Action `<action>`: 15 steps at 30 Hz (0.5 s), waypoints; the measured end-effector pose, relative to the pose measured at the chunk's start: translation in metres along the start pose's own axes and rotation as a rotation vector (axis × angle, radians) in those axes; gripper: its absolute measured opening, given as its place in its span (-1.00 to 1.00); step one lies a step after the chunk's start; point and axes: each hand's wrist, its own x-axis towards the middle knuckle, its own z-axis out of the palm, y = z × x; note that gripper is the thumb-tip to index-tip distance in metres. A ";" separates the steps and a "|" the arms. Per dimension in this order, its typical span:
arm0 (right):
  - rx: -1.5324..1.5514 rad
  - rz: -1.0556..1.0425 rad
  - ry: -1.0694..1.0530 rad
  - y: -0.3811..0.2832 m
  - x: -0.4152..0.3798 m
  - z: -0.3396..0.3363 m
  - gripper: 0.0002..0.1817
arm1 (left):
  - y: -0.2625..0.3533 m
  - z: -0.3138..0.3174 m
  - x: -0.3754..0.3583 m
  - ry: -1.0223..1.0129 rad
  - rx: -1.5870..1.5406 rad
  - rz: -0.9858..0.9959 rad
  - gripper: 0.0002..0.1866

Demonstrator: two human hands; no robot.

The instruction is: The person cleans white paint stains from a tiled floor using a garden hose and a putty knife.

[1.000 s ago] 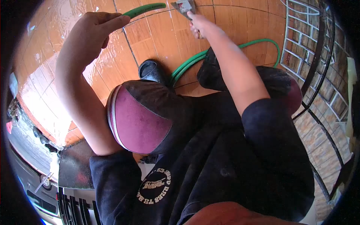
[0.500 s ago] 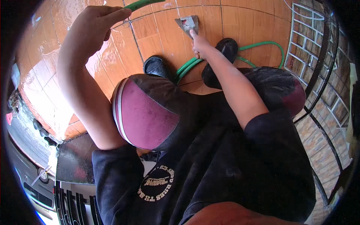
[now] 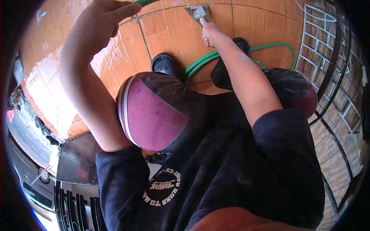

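Note:
A metal scraper with a broad blade is gripped in my right hand, thumb laid along it. Its blade points away from me, close over the wet orange tiles, next to a dark grout line. My left hand is wrapped round a green hose at the top left; the hose runs out of view at the top edge. Between my feet, more of the hose loops across the floor. Black slippers are on my feet, and my knees are bent.
Water glistens on the tiles to the left. A black metal frame stands at the right by a stone-patterned wall. A dark slab lies at the lower left, with black railings and a parked car beyond.
The scraper and my right hand have moved farther from me, toward the top of the view. My left hand with the hose also sits higher, and the whole view has shifted slightly.

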 end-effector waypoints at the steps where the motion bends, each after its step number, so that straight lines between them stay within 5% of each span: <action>1: 0.020 -0.013 -0.020 0.004 -0.005 0.000 -0.37 | 0.003 0.000 -0.004 0.008 -0.017 -0.020 -0.51; 10: -0.158 -0.073 0.247 -0.011 -0.012 0.004 -0.34 | 0.010 -0.003 -0.012 -0.005 -0.014 -0.046 -0.52; 15: -0.474 -0.222 0.406 0.042 -0.001 -0.002 -0.28 | 0.001 -0.003 -0.006 -0.010 -0.053 -0.033 -0.52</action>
